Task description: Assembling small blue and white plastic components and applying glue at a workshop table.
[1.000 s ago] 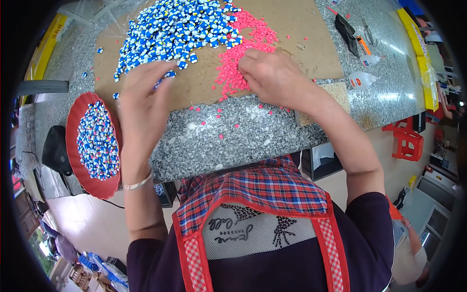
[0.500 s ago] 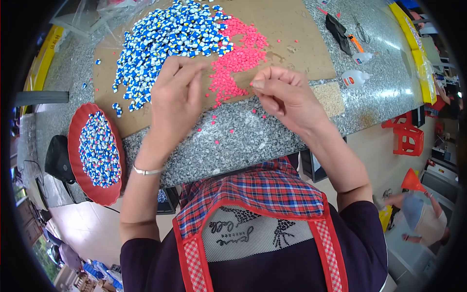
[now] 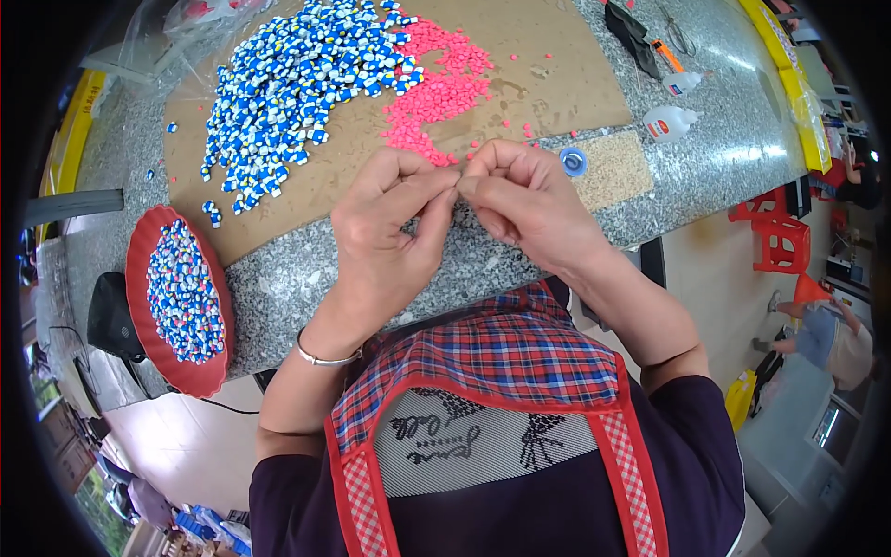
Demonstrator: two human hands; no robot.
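Both hands, left hand (image 3: 390,227) and right hand (image 3: 520,200), pinch together over the bench (image 3: 297,288) edge; I cannot see what they hold. The pink bits (image 3: 436,88) lie just beyond. Small, gentle pinches seem best.

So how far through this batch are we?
Done so far: the red tray at the left holds a heap of finished-looking blue-and-white pieces with pink. In hand: left hand and right hand meet fingertip to fingertip above the counter edge; what they pinch is too small to see. Left: a big blue pile and a pink pile remain on the cardboard. Likely under halfway.
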